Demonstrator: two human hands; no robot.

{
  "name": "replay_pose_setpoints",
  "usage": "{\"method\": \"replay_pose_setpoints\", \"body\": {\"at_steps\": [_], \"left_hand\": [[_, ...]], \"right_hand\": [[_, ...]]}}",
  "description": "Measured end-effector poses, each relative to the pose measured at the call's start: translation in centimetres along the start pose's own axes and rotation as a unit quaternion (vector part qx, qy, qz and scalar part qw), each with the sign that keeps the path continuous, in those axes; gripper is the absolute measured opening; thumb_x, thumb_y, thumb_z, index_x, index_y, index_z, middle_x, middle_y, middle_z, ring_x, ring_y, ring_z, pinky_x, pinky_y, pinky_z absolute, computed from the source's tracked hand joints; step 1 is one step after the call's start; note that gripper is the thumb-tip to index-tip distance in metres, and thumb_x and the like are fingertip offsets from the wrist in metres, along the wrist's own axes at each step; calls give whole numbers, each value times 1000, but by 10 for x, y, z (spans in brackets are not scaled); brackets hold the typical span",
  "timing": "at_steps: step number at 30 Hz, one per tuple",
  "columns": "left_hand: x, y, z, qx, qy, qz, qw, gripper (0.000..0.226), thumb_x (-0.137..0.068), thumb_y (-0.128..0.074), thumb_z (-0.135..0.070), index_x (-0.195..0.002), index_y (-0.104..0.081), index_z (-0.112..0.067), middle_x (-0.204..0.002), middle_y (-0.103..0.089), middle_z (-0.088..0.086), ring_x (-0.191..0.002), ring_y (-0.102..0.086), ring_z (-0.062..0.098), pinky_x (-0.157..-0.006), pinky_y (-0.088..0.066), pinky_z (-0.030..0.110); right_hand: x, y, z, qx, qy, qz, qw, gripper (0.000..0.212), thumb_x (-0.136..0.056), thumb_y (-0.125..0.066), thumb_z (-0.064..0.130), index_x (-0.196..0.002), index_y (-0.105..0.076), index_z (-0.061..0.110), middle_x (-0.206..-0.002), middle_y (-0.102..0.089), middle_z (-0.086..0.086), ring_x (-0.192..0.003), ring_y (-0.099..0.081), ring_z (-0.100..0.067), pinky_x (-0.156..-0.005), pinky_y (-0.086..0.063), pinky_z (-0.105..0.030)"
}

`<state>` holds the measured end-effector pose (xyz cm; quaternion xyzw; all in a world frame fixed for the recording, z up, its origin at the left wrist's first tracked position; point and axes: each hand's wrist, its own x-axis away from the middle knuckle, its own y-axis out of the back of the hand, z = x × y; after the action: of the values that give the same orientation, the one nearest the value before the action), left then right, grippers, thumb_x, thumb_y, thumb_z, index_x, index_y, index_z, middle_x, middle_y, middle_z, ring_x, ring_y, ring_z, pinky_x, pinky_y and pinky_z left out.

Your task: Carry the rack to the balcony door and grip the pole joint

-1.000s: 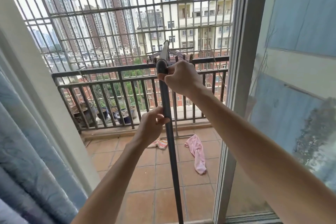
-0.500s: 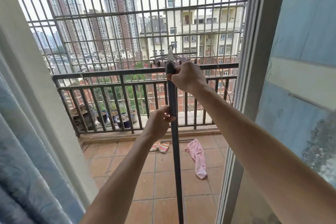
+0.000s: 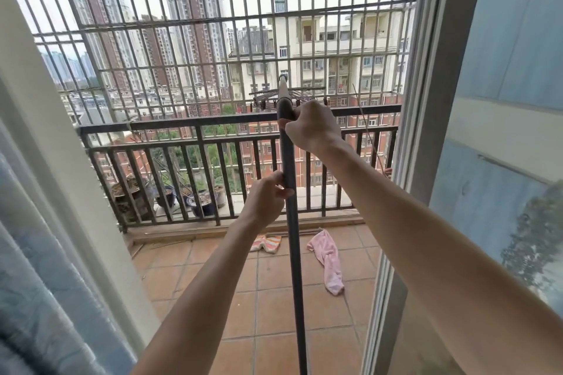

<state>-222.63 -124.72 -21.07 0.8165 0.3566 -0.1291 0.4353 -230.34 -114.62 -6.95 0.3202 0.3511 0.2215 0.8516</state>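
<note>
A long dark grey pole [image 3: 295,256] stands nearly upright in front of me, running from the bottom of the view up to a thinner silver section [image 3: 283,88]. My right hand [image 3: 312,126] grips the pole near the top of its dark part. Lower down, my left hand [image 3: 268,198] grips the same pole at about railing height. Behind the pole's top, a round clip hanger rack [image 3: 304,93] hangs near the window grille.
A dark balcony railing [image 3: 182,125] and a metal grille [image 3: 182,24] close off the balcony. Plant pots [image 3: 201,199] stand behind the railing at left. A pink cloth [image 3: 327,262] and a striped cloth [image 3: 266,243] lie on the tiled floor. A sliding glass door [image 3: 426,131] is right, a curtain [image 3: 39,298] left.
The view has shifted slightly, so the pole and both hands sit a little further right in frame. Both hands keep their grip at the same places on the pole.
</note>
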Motion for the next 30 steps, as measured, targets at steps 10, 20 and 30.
{"method": "replay_pose_setpoints", "body": {"at_steps": [10, 20, 30], "left_hand": [[44, 34, -22, -18, 30, 21, 999, 65, -81, -75, -17, -138, -45, -9, -128, -60, 15, -109, -62, 27, -90, -53, 40], [102, 82, -13, 223, 221, -30, 949, 80, -82, -57, -50, -146, -30, -10, -139, -51, 19, -120, -57, 32, -96, -51, 50], [97, 121, -6, 362, 196, -12, 911, 48, -90, -42, -53, -123, -55, -20, -121, -66, -1, -105, -67, 18, -78, -58, 29]], "right_hand": [[47, -8, 9, -98, -30, -69, 992, 36, -94, -63, 32, -120, -65, 6, -105, -73, -9, -79, -68, -21, -63, -51, -28], [120, -13, -10, -420, -97, 21, 902, 47, -99, -51, 42, -135, -56, 11, -128, -65, -9, -124, -59, -29, -95, -46, -27], [138, -10, 37, -418, -47, 51, 906, 86, -79, -42, 69, -141, -51, 11, -134, -63, -12, -128, -56, -28, -108, -46, -40]]}}
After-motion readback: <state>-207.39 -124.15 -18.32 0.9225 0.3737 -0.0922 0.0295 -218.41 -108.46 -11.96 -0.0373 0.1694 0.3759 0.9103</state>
